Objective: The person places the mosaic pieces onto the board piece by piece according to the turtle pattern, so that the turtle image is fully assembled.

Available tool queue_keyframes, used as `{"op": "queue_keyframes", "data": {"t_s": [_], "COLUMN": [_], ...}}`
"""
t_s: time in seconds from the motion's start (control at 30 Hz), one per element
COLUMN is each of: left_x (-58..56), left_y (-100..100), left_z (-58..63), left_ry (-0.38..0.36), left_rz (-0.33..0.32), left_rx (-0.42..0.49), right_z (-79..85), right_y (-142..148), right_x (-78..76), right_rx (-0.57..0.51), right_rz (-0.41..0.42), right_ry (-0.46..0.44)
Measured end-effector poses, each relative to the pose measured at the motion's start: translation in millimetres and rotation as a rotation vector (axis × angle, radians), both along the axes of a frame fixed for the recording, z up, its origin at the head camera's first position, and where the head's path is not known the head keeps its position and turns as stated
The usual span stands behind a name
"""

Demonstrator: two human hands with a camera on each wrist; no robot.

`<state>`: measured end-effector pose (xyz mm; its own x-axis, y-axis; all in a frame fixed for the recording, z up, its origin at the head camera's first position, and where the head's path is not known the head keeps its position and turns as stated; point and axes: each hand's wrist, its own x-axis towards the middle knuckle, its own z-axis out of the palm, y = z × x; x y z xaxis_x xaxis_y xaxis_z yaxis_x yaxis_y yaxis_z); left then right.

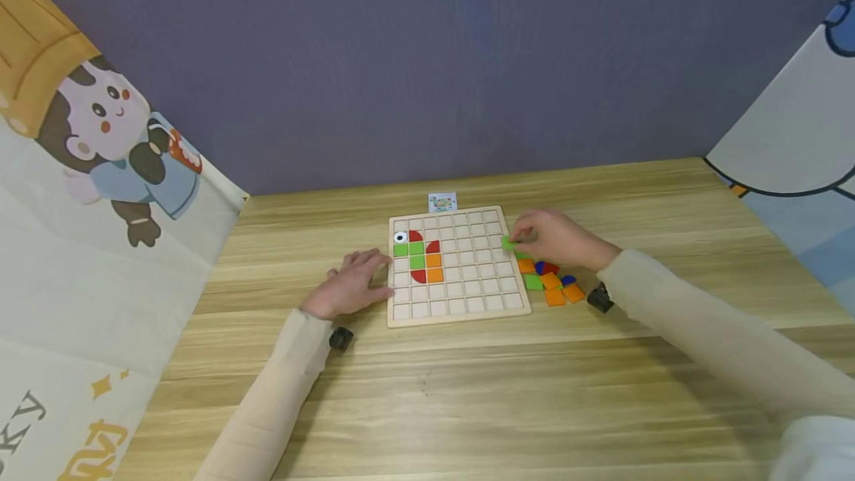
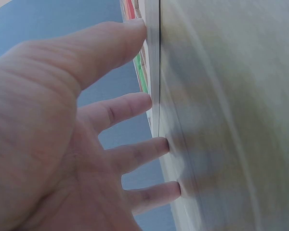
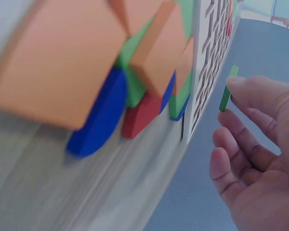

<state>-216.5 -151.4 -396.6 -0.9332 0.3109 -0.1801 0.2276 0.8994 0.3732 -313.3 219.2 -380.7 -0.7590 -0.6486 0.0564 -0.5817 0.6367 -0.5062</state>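
Observation:
A wooden grid board (image 1: 476, 270) lies on the table between the hands. Near its left side sit a white eye tile (image 1: 400, 237), green squares (image 1: 417, 261), orange squares (image 1: 434, 274) and red rounded pieces (image 1: 418, 276). My left hand (image 1: 347, 284) is at the board's left edge, fingers spread and fairly straight, thumb and index tip right at the rim in the left wrist view. Thumb and index finger of my right hand (image 1: 557, 237) pinch a green square tile (image 3: 228, 89), held up by the board's right edge. Its other fingers are bent and hold nothing.
Loose orange, green, blue and red tiles (image 1: 554, 297) are heaped right of the board, some overlapping. A small picture card (image 1: 442, 203) lies behind the board's back edge. A dark blue-grey panel (image 1: 427, 80) stands behind the wooden table (image 1: 414, 392).

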Motion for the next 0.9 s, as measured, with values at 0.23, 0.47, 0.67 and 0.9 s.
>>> {"op": "queue_keyframes", "data": {"t_s": [0.23,0.47,0.67,0.9], "left_x": [-0.3,0.5,0.6,-0.3], "left_y": [0,0,0,0], "left_z": [-1.0,0.5,0.5,-0.5], "left_ry": [0.005,0.003,0.003,0.001], "left_rz": [0.004,0.001,0.000,0.003], "left_rx": [-0.003,0.001,0.001,-0.009], "right_z": [2.8,5.9,5.4,0.7], "right_y": [-18,-40,-62,-85], "right_x": [0.1,-2.4,-6.8,-12.2], "right_rx": [-0.005,-0.005,-0.004,0.000], "right_rz": [0.047,0.085,0.120,0.141], "right_ry": [0.006,0.027,0.015,-0.050]}}
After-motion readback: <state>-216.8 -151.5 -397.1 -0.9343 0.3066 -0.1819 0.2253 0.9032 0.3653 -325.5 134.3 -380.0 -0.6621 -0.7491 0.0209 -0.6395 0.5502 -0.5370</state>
